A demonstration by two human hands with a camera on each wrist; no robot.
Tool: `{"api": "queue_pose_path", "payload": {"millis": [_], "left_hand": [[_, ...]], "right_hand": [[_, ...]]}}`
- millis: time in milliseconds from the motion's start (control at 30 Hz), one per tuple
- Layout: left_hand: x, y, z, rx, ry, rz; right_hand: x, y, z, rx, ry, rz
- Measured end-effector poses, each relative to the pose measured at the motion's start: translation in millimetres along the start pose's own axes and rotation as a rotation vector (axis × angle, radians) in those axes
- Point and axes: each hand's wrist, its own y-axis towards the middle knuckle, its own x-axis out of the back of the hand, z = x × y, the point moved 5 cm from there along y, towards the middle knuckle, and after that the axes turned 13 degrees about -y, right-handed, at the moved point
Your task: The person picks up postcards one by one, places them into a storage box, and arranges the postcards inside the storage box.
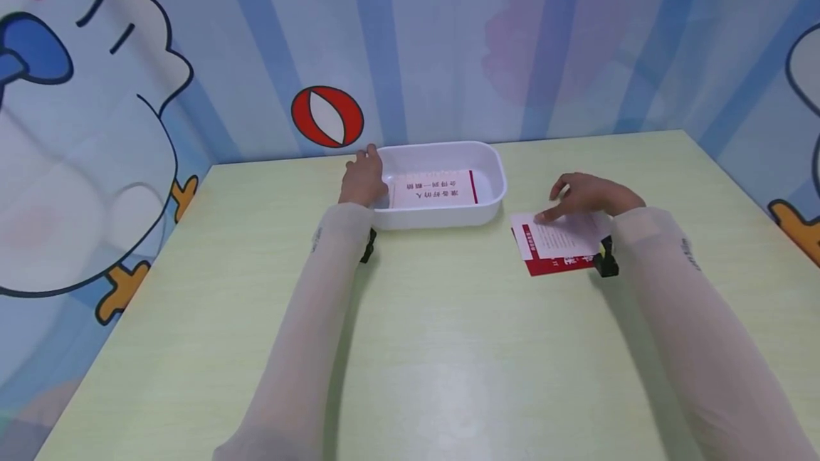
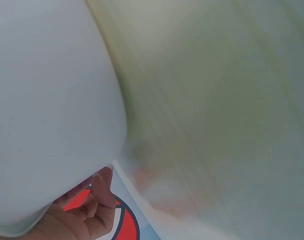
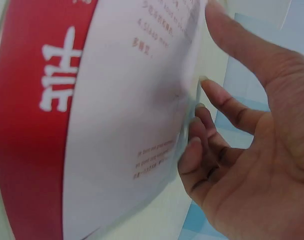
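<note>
A white plastic tray (image 1: 435, 218) sits at the back of the table, holding a white printed card (image 1: 430, 189) with a red edge strip. My left hand (image 1: 363, 178) grips the tray's left end, the thumb at the inner side; in the left wrist view its curled fingers show beyond the tray wall (image 2: 51, 110). To the right of the tray, a white printed card (image 1: 562, 242) overlaps a red one (image 1: 556, 267). My right hand (image 1: 589, 194) is over their far edge, its thumb touching the white card. Its other fingers bend loosely beside the edge in the right wrist view.
The pale wooden table (image 1: 435, 347) ends against a blue striped backdrop (image 1: 442, 41) with cartoon figures and a red ball picture (image 1: 327, 117). Black straps show at both wrists, below light sleeves.
</note>
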Motion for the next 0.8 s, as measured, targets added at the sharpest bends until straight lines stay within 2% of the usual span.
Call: {"api": "queue_pose_path", "payload": {"millis": [433, 800], "left_hand": [[1.1, -3.3, -1.6, -0.008, 0.022, -0.011], [0.4, -3.5, -1.7, 0.006, 0.018, -0.003]], "right_hand": [[-3.6, 0.6, -0.4, 0.043, -0.054, 0.065], [-5.6, 4.2, -4.2, 0.037, -0.051, 0.028]]}}
